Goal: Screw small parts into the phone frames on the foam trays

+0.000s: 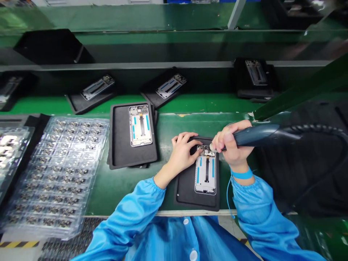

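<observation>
A phone frame (206, 174) with blue strips lies on a black tray (187, 188) right in front of me on the green bench. My left hand (184, 149) rests its curled fingers on the frame's top left corner. My right hand (231, 144) is closed round a dark electric screwdriver (255, 135), whose tip touches the top edge of the frame. A blue wrist strap (241, 175) sits on my right wrist.
A second black tray (119, 145) with a phone frame (140, 125) lies to the left. Clear blister trays of small parts (58, 174) fill the far left. More trays with frames (97, 87) (171, 86) (256, 72) ride the belt behind. A dark coiled hose (312, 130) leads right.
</observation>
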Motion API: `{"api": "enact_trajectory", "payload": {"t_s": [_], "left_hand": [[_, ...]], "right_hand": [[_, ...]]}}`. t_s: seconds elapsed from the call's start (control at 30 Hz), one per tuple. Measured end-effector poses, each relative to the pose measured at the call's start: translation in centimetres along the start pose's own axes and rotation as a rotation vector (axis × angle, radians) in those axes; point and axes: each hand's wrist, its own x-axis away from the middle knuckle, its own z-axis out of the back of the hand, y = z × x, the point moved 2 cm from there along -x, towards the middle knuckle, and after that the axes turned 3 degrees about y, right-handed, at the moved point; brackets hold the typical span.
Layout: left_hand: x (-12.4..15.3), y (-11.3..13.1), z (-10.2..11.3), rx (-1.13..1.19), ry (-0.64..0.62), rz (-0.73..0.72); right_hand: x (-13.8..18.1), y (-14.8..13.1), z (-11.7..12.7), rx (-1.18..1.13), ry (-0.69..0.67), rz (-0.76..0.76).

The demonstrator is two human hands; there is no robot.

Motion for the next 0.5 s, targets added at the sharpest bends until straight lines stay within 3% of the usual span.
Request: {"api": "enact_trajectory", "payload": {"t_s": [0.37, 0.5], "left_hand": [[0.09, 0.28, -0.67, 0.028, 0.012, -0.037], [0.07, 0.34, -0.75, 0.025, 0.004, -0.037]], "right_hand": [[0.39, 0.39, 0.22, 0.129, 0.015, -0.051], [0.86, 0.68, 0.14, 0.121, -0.045, -0.062]]}}
